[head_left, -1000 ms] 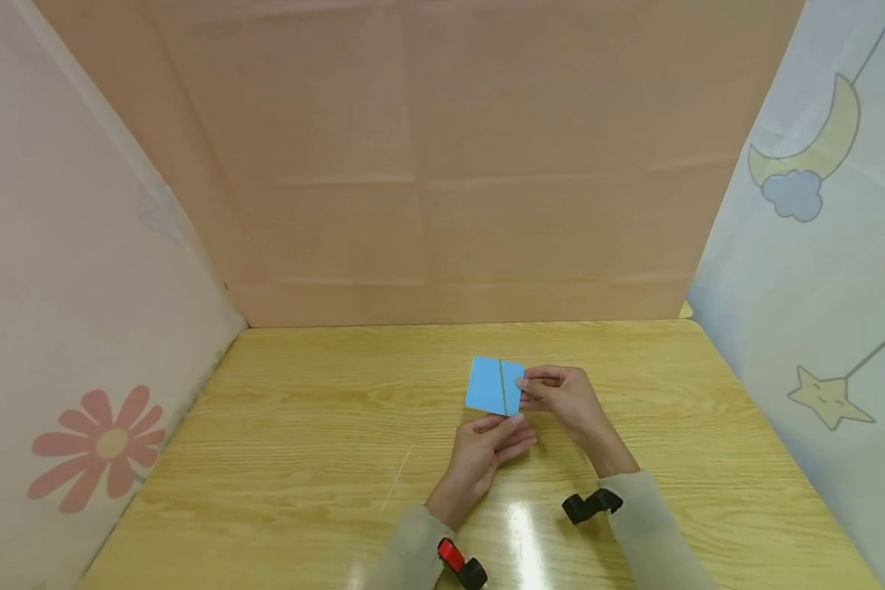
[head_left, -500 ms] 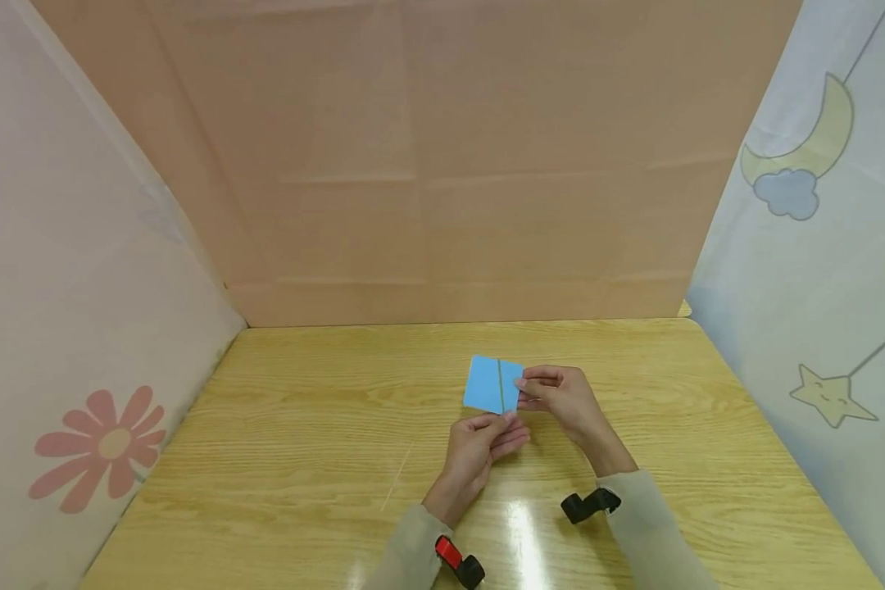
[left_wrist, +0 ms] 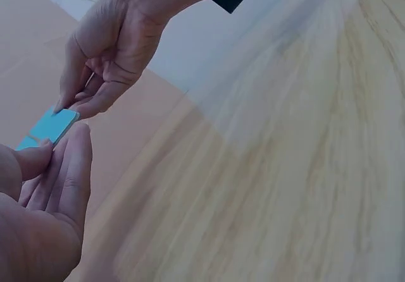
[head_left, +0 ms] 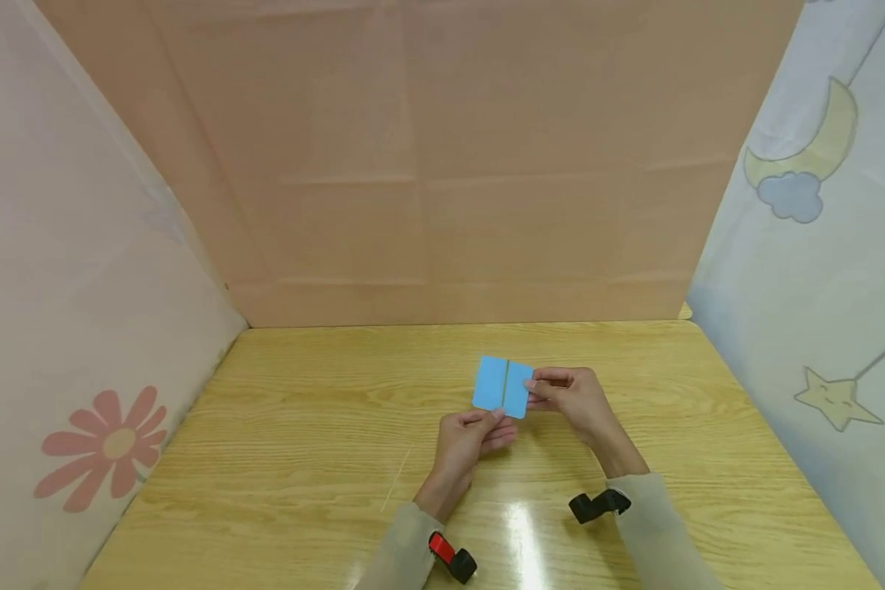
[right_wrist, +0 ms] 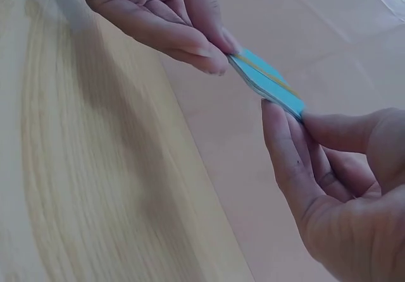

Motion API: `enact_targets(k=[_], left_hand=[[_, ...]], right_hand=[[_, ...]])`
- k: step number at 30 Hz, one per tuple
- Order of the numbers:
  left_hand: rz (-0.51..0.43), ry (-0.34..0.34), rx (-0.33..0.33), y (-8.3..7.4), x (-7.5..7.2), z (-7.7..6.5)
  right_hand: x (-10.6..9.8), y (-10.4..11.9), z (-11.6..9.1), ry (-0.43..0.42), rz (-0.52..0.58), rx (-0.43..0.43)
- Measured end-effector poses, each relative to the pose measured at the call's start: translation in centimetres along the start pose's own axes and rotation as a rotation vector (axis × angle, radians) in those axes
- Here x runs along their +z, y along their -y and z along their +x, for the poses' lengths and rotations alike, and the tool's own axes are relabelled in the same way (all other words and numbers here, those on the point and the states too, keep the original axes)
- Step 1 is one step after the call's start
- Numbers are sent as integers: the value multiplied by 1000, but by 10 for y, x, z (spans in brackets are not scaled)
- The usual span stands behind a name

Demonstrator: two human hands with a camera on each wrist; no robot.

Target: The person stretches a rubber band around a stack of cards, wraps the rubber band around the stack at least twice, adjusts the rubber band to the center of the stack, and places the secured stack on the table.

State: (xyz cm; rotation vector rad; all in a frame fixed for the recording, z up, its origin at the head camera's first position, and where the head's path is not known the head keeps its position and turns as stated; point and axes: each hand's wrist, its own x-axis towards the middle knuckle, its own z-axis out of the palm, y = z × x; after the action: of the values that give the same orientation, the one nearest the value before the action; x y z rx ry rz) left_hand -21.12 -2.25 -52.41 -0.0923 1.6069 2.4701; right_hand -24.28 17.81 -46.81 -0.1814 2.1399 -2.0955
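A thin, square stack of blue cards (head_left: 490,382) is held up over the table, with a narrow yellow-brown rubber band (head_left: 506,382) running across its face. My left hand (head_left: 459,449) pinches the stack's near edge, thumb on top right by the band. From the right side, my right hand (head_left: 581,403) grips the right edge between thumb and fingers. Layers show along the edge of the blue stack (right_wrist: 269,83) in the right wrist view. The left wrist view has the stack (left_wrist: 54,125) between both hands, partly covered by the left thumb.
The wooden table (head_left: 302,426) lies below both hands. A tan panel (head_left: 428,164) rises at its far edge. White walls with a printed flower (head_left: 118,443) on the left and a star (head_left: 839,399) on the right close the sides.
My left thumb has moved left along the stack's near edge. The rubber band sits closer to the stack's middle. My right hand and the stack have shifted slightly right.
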Motion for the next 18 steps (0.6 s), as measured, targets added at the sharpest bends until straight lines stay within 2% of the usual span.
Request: enact_targets(k=[3,7,11,14,18], left_hand=[[21,17,10,-3,-1,0],[27,31,-11,-3,-3,1],[6,60,-55,1,-1,-1],[-18,86,-62,4,2,-3],[-28,83,-55,6,6,-3]], right_hand=[[-2,2,-1,3,-7,7],[-3,2,0,3,-6,27],[-2,-2,0,-2,-4,42],[-1,-2,0,10,-12,37],[0,-1,0,23,-16,30]])
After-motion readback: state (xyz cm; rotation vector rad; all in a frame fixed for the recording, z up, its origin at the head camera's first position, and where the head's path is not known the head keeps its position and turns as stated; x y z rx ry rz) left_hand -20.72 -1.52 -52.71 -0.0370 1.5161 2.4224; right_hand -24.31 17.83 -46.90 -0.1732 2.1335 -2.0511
